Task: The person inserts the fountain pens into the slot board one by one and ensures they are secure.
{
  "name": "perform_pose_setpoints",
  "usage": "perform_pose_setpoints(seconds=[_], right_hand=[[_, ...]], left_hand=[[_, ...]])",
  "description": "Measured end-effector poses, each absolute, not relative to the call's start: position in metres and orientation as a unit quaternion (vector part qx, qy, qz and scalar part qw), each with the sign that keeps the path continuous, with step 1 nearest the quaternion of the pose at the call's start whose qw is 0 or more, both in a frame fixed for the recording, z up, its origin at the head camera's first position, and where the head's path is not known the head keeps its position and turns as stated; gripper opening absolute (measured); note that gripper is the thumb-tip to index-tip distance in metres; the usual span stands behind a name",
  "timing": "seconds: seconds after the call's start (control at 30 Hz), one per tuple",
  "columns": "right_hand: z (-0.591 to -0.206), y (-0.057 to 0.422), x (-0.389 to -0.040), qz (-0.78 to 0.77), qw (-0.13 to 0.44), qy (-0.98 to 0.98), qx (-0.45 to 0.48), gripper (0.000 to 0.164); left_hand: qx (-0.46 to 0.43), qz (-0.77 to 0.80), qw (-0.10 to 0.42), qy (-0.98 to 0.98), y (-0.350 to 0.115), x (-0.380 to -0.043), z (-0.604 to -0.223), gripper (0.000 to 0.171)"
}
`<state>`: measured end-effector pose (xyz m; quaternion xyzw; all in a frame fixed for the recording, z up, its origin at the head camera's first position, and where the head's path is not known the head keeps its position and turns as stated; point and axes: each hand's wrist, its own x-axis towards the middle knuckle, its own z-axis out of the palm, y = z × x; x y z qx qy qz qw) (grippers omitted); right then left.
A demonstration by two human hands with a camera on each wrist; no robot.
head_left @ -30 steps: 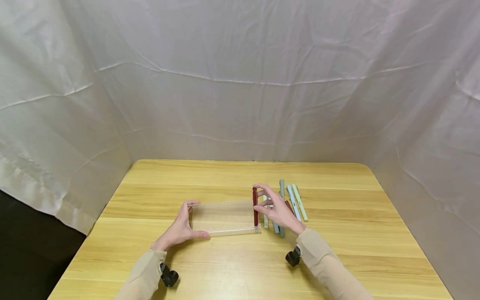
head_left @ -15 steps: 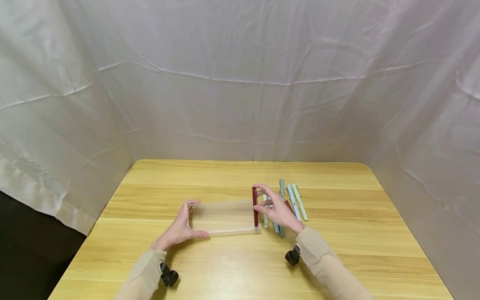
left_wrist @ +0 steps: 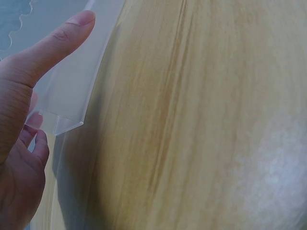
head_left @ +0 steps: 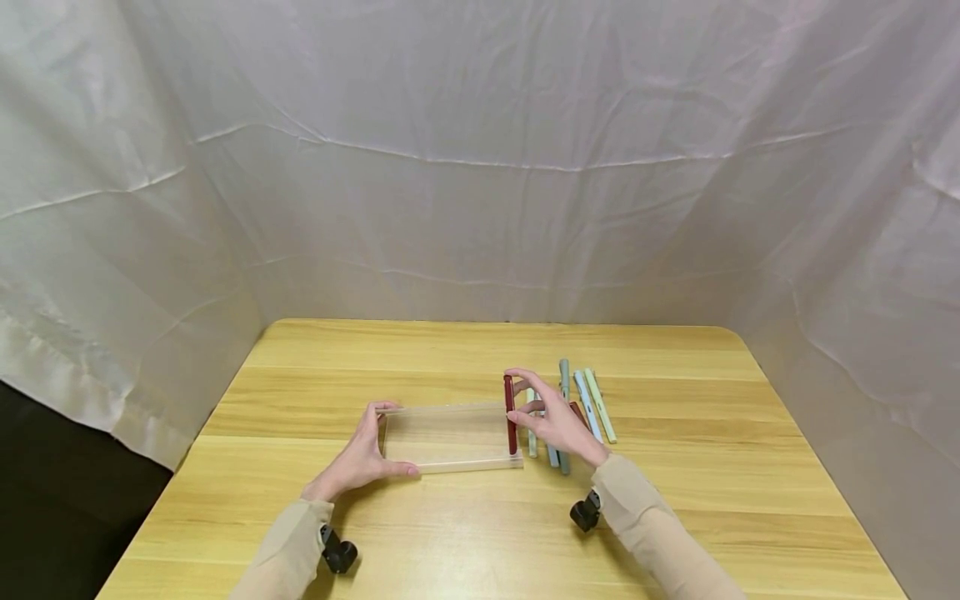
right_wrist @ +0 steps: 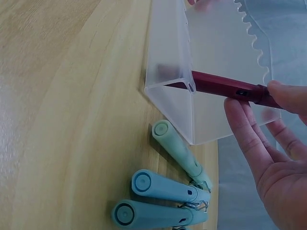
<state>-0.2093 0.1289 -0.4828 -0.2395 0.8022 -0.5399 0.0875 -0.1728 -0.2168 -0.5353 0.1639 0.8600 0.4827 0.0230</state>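
Observation:
My left hand (head_left: 356, 457) grips the left end of a clear plastic pen rack (head_left: 465, 464), thumb along its front wall and fingers at the back. Scalloped notches run along one upper edge, seen in the right wrist view. At the right end, my right hand (head_left: 553, 417) pinches a dark red pen (head_left: 512, 435) near its far end between thumb and fingers. The pen lies across the rack; in the right wrist view its near end shows blurred through the frosted front wall (right_wrist: 165, 48). In the left wrist view my thumb (left_wrist: 57, 43) lies over the plastic.
Right of the rack lie several pens: a pale green pen (head_left: 532, 446), a grey-green pen (head_left: 564, 371), a light blue pen (head_left: 588, 406) and another light green pen (head_left: 601, 406). A second red pen (head_left: 577, 411) is partly behind my right hand. Pale curtains (head_left: 480, 208) surround the wooden table (head_left: 480, 533).

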Motion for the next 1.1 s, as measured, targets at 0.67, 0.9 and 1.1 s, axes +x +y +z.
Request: perform_pose_setpoints(seconds=[0.67,0.9,1.1], right_hand=[[-0.485,0.13,-0.211,-0.544,0.09,0.8,-0.235,0.063],[-0.484,0.133,-0.209,-0.546,0.094,0.803,-0.219,0.067],[-0.485,0.135,-0.207,-0.556,0.088,0.8,-0.209,0.067]], left_hand=[[0.169,0.476,0.021,0.863,-0.217,-0.173,-0.536,0.107],[0.166,0.474,0.024,0.864,-0.218,-0.173,-0.536,0.108],[0.161,0.484,0.03,0.86,-0.218,-0.172,-0.534,0.11]])
